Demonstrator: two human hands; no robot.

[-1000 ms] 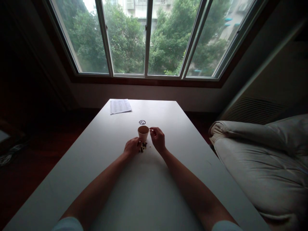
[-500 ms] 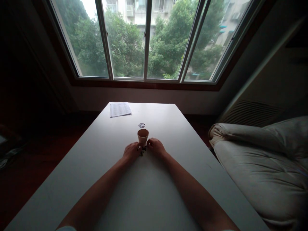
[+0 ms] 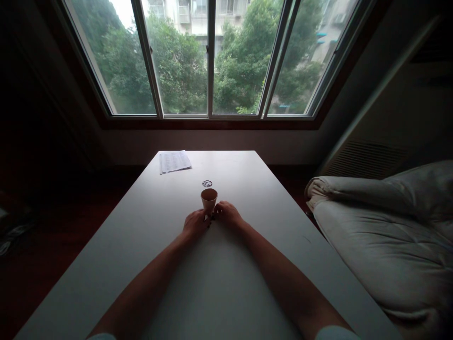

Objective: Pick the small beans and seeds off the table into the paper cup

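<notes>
A small tan paper cup [image 3: 208, 199] stands upright on the white table [image 3: 212, 283]. My left hand [image 3: 195, 223] rests on the table just left of the cup's base, fingers curled. My right hand [image 3: 228, 215] lies just right of the base, fingers curled inward toward a small pile of dark bits [image 3: 211, 218] between the two hands. The hands nearly meet over that pile, which is mostly hidden. What the fingertips pinch is too small to make out.
A printed paper sheet [image 3: 174, 161] lies at the table's far left corner. A small round dark object [image 3: 207, 183] sits just beyond the cup. A folded pale quilt [image 3: 382, 226] lies to the right. A wide window [image 3: 212, 56] faces the table.
My right hand came down from beside the cup's rim to the table next to the dark bits. Both hands closed in over the pile, hiding most of it.
</notes>
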